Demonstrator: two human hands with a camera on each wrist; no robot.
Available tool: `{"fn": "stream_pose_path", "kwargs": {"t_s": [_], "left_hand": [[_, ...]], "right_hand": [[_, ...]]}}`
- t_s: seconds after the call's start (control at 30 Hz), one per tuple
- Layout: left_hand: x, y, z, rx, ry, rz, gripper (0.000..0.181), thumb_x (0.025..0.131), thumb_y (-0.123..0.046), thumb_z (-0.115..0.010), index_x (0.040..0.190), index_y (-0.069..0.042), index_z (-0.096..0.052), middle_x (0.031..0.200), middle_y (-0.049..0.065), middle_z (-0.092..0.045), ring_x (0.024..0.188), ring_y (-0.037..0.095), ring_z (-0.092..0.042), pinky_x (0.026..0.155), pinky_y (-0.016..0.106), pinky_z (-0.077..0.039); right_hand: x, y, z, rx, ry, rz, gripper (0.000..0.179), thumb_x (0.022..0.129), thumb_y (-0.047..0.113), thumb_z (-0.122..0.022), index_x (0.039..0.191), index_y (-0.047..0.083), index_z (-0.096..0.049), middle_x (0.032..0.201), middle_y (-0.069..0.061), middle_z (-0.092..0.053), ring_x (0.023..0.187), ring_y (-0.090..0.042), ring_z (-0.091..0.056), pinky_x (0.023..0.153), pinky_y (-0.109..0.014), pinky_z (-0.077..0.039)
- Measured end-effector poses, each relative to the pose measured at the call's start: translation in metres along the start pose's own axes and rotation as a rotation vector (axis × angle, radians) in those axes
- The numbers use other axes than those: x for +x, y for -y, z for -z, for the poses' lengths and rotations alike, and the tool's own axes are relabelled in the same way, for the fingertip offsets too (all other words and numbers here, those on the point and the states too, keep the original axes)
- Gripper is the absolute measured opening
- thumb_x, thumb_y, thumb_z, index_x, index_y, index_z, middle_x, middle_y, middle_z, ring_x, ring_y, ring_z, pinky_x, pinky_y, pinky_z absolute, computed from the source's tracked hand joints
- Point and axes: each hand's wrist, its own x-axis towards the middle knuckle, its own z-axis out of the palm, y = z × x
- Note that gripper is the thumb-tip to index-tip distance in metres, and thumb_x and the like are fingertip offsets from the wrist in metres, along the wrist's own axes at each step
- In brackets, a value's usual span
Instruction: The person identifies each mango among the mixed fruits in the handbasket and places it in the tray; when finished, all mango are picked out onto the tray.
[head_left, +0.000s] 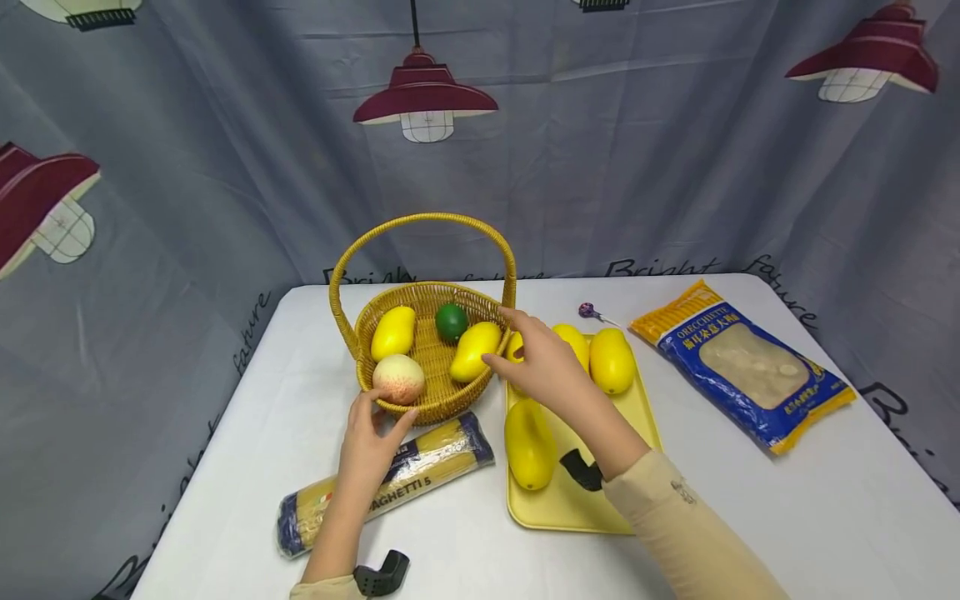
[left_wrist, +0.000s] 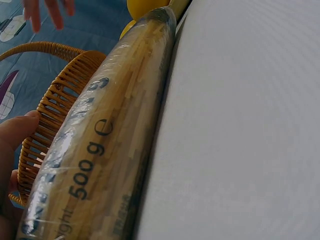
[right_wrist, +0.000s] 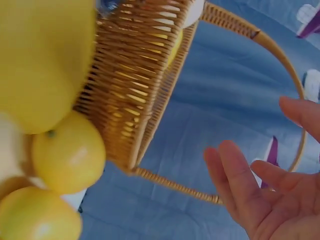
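Observation:
A wicker basket with a tall handle holds two mangoes, a dark green fruit and a peach. At its near rim is my left hand, thumb and fingers spread apart beside the peach. In the left wrist view the thumb lies against the basket's wall; other fingers are partly hidden. My right hand hovers by the right rim, next to a mango. The right wrist view shows its fingers spread, holding nothing.
A spaghetti pack lies under the left forearm. Right of the basket, a yellow tray bears several yellow fruits, partly covered by the right arm. Farther right are a lollipop and an orecchiette bag.

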Motion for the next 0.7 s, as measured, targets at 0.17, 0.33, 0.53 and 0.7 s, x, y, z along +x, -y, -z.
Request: {"fn": "stream_pose_path", "kwargs": {"t_s": [0.17,0.33,0.53,0.7], "left_hand": [[0.000,0.001,0.000,-0.010,0.006,0.012,0.072,0.082,-0.062,-0.065,0.130,-0.014,-0.042,0.144,0.014,-0.032,0.125,0.039,-0.047,0.101,0.049,-0.045],[0.000,0.000,-0.001,-0.020,0.000,0.012,0.070,0.082,-0.060,-0.066,0.130,-0.014,-0.042,0.145,0.015,-0.031,0.124,0.040,-0.048,0.099,0.049,-0.046],[0.000,0.001,-0.001,-0.021,-0.008,-0.003,0.070,0.082,-0.060,-0.066,0.129,-0.014,-0.043,0.142,0.014,-0.034,0.122,0.039,-0.049,0.099,0.048,-0.046],[0.001,0.001,-0.001,-0.018,-0.008,-0.005,0.070,0.082,-0.061,-0.066,0.129,-0.014,-0.042,0.142,0.014,-0.034,0.122,0.039,-0.049,0.099,0.049,-0.046]], "right_hand": [[0.035,0.015,-0.012,-0.077,0.053,-0.013,0.075,0.088,0.041,-0.069,0.149,0.013,-0.035,0.144,-0.012,-0.046,0.127,-0.032,-0.047,0.102,-0.050,-0.042],[0.061,0.023,-0.027,-0.167,0.119,-0.059,0.077,0.087,0.042,-0.070,0.147,0.007,-0.037,0.138,-0.014,-0.051,0.120,-0.031,-0.053,0.098,-0.046,-0.047],[0.078,0.026,-0.037,-0.280,0.183,-0.090,0.081,0.086,0.043,-0.071,0.146,0.002,-0.036,0.128,-0.017,-0.058,0.111,-0.031,-0.058,0.092,-0.041,-0.051],[0.083,0.024,-0.042,-0.345,0.215,-0.137,0.086,0.085,0.047,-0.071,0.148,0.002,-0.033,0.130,-0.018,-0.057,0.114,-0.033,-0.057,0.093,-0.042,-0.050]]}}
